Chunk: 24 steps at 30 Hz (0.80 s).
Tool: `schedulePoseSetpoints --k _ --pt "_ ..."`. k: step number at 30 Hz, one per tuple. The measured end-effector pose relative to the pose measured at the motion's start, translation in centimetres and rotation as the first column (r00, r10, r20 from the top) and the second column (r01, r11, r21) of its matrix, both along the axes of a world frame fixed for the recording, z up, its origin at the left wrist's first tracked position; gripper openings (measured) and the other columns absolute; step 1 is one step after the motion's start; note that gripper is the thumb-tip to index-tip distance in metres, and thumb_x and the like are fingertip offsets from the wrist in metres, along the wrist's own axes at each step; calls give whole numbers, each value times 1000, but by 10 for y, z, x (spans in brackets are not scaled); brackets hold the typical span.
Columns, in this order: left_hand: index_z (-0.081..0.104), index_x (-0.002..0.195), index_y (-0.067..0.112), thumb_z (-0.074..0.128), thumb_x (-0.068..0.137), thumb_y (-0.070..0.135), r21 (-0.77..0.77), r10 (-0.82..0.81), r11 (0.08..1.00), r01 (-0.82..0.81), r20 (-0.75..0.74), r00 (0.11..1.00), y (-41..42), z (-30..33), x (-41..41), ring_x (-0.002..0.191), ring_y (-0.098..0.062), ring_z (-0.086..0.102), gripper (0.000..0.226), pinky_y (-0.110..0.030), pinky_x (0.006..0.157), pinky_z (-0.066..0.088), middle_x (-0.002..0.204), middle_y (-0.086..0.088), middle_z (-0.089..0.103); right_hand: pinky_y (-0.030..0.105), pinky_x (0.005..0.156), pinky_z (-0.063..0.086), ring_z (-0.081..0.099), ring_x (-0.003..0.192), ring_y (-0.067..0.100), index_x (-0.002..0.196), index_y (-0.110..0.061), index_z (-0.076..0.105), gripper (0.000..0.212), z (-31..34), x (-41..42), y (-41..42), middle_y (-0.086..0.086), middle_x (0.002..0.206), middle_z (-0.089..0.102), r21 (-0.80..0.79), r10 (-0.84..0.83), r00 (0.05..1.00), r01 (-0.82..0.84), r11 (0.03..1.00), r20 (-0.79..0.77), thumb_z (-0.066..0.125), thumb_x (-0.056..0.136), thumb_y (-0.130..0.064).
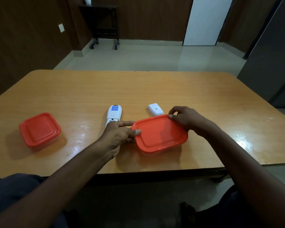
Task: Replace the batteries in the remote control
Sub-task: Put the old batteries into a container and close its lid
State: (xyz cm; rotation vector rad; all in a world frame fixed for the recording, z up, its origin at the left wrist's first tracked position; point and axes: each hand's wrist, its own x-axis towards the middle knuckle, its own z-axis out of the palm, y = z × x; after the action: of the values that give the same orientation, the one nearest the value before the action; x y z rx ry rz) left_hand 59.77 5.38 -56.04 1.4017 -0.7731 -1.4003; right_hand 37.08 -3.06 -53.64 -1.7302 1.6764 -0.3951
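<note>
A white remote control lies face down on the wooden table, its battery bay uncovered at the near end. The loose white battery cover rests to its right. In front of these sits a clear box with an orange lid. My left hand grips the box's left edge, thumb on the lid. My right hand pinches the lid's far right corner. What the box holds is hidden.
A second orange-lidded box sits at the left of the table. The table's near edge runs just in front of my arms. A dark wheeled stand and a white door are at the back of the room.
</note>
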Motion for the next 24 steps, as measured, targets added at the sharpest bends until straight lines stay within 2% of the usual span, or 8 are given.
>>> schedulePoseSetpoints --k 7,9,11,14,16,18,22,24 --pt "67 115 0 81 78 1 -49 87 995 -87 2 996 1 -6 3 72 -25 74 40 -37 68 65 94 -22 76 42 56 62 68 79 31 116 -19 62 21 2 -5 6 10 102 61 -8 16 1000 -16 1000 -24 54 101 -31" --pt "66 115 4 79 83 8 -31 75 997 -74 21 997 4 -5 0 67 -24 74 34 -36 61 64 92 -20 76 41 76 60 67 94 29 131 -23 58 34 1 -9 8 8 115 60 -116 110 974 -135 984 -200 57 99 -36" --pt "66 115 6 74 88 10 -7 46 999 -46 6 999 6 -4 -5 62 -22 73 28 -33 55 62 86 -17 76 39 100 48 54 118 24 141 -28 52 57 2 -13 15 6 137 52 -215 225 907 -314 925 -356 63 91 -54" --pt "66 116 8 70 92 11 3 13 1000 -13 -1 1000 6 -5 -9 59 -19 72 25 -30 52 59 77 -12 76 46 116 32 27 144 19 148 -40 42 93 11 -11 34 -6 157 35 -127 453 788 -544 830 -416 68 68 -79" --pt "68 116 10 69 93 14 9 7 1000 -7 10 1000 5 -7 -11 59 -18 71 22 -29 52 58 76 -9 76 49 119 26 17 150 16 152 -44 32 108 13 -10 43 -10 164 23 -49 516 720 -603 796 -464 73 59 -81" --pt "69 115 11 67 95 15 5 3 1000 -3 26 1000 3 -8 -13 62 -17 71 21 -28 54 58 79 -8 76 48 117 30 18 149 17 153 -45 27 114 16 -13 45 -10 164 20 -27 529 676 -629 777 -513 81 57 -72" --pt "68 116 9 63 97 13 -2 -32 999 32 -35 999 0 -6 -25 81 -23 73 20 -32 66 62 98 -12 74 42 106 43 30 136 18 147 -47 29 113 26 -34 41 -10 152 32 40 490 691 -557 829 -531 89 52 -61" --pt "70 117 12 67 95 13 -30 -80 996 82 69 994 -3 -9 -35 83 -24 71 23 -37 75 64 100 -10 72 42 101 46 34 132 20 146 -45 28 116 30 -48 40 -7 149 35 51 422 694 -487 872 -583 86 49 -69"
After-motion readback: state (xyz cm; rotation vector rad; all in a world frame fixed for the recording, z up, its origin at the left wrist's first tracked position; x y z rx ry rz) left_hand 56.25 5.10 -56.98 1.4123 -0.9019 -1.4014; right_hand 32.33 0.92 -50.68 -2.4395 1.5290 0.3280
